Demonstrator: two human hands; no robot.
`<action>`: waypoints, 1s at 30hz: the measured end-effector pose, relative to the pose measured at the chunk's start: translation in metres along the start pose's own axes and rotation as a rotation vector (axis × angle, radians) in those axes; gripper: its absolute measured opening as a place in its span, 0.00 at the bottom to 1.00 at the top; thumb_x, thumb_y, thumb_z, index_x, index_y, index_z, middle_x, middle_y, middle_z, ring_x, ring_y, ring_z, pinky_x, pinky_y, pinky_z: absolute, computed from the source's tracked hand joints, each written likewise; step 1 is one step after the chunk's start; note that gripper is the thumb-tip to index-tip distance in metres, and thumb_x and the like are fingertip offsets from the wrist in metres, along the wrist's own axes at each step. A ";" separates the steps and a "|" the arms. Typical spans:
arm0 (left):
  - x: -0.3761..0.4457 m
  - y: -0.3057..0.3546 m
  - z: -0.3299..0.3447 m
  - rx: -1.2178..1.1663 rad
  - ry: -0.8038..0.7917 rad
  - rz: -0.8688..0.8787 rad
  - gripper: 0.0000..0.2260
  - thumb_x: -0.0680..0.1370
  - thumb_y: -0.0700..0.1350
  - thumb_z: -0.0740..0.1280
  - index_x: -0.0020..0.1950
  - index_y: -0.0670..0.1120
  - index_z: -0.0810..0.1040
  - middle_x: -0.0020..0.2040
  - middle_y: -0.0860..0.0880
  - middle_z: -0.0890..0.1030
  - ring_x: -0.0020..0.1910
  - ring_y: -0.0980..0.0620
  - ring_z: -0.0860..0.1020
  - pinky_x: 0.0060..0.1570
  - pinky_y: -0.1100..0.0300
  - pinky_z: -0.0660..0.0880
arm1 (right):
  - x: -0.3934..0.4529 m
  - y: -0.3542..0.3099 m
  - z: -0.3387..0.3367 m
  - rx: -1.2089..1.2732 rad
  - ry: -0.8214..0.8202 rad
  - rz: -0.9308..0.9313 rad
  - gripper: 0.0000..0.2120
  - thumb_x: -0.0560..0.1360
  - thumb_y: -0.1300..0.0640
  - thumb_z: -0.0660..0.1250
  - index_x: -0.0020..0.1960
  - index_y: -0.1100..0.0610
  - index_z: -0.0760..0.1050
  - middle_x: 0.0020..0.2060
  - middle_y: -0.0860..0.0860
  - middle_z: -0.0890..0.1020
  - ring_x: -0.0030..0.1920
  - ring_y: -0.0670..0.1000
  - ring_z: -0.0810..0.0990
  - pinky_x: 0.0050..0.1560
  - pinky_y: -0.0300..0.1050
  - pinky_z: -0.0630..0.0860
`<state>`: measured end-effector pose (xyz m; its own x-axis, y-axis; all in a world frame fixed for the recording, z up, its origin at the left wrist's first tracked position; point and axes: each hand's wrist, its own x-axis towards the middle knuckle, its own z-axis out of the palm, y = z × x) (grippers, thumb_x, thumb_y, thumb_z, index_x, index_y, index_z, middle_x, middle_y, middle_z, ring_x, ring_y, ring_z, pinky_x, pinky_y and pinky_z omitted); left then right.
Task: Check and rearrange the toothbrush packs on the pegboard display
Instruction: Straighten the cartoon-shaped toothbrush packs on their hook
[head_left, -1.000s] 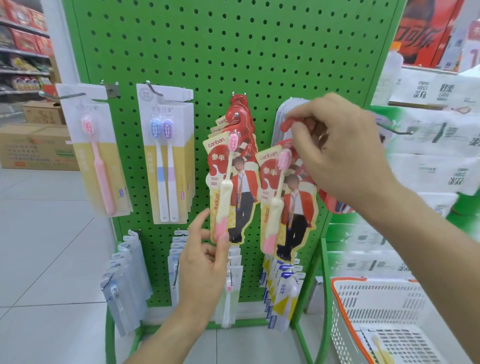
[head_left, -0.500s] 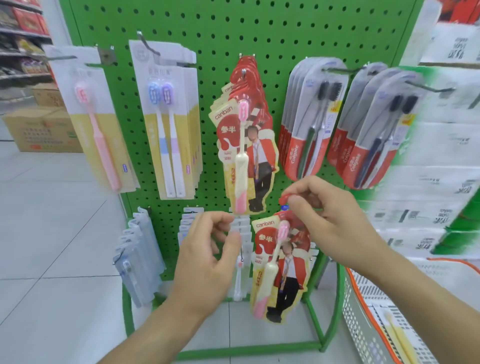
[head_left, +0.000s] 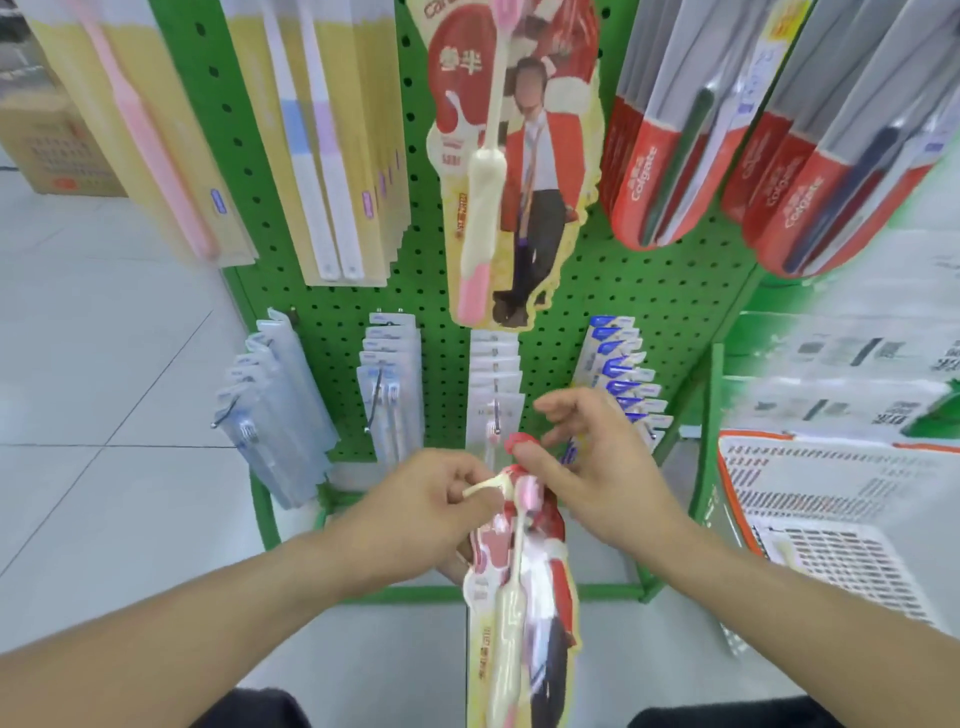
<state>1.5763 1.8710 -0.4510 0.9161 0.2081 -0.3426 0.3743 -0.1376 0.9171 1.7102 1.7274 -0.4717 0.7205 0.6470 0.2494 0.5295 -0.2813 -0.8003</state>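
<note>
Both hands meet low in front of the green pegboard, each gripping the same red figure-print toothbrush pack, which is off its peg and hangs down toward the camera. The right hand pinches the pack's red hang tab between thumb and forefinger, with the remaining fingers curled loosely above the tab. The left hand is clenched on the pack's upper left edge, directly left of the right thumb; its fingertips press a cream-coloured flap of the card. The pack's body extends below both sets of fingers, with its cream and pink brush running down the card's centre. Directly above the right fingers, a matching red pack stack hangs on the board. Just beyond the fingertips, a row of lower hooks carries white blister packs, with blue-topped packs to the right of the right hand and grey-white packs and clear grey packs to the left of the left hand. High to the right of the fingers hang red and grey Colgate packs; high to the left hang yellow twin-brush packs and a yellow pink-brush pack. A white basket with an orange rim stands to the right of the right hand.
</note>
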 end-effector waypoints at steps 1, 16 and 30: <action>0.001 -0.002 -0.001 -0.003 0.034 -0.015 0.08 0.83 0.42 0.65 0.52 0.36 0.76 0.43 0.33 0.84 0.35 0.44 0.83 0.36 0.50 0.84 | 0.000 0.002 0.001 -0.068 0.024 -0.054 0.10 0.73 0.47 0.74 0.50 0.44 0.75 0.46 0.44 0.77 0.44 0.43 0.79 0.42 0.31 0.72; 0.001 0.011 0.002 -0.128 -0.039 -0.006 0.12 0.84 0.42 0.62 0.56 0.33 0.76 0.45 0.34 0.85 0.39 0.42 0.86 0.37 0.56 0.83 | -0.006 -0.005 0.020 -0.140 -0.080 -0.066 0.05 0.80 0.55 0.62 0.45 0.53 0.70 0.25 0.47 0.76 0.28 0.48 0.74 0.32 0.50 0.70; 0.004 0.013 -0.011 -0.185 0.204 0.054 0.08 0.84 0.39 0.62 0.53 0.38 0.80 0.38 0.39 0.85 0.35 0.42 0.85 0.33 0.54 0.82 | -0.002 -0.007 0.011 -0.136 -0.126 -0.341 0.17 0.79 0.55 0.68 0.67 0.55 0.73 0.44 0.47 0.77 0.46 0.44 0.75 0.49 0.30 0.68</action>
<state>1.5836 1.8803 -0.4379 0.8790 0.3988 -0.2612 0.2759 0.0212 0.9609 1.7006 1.7358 -0.4728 0.4362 0.7995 0.4130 0.7900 -0.1206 -0.6011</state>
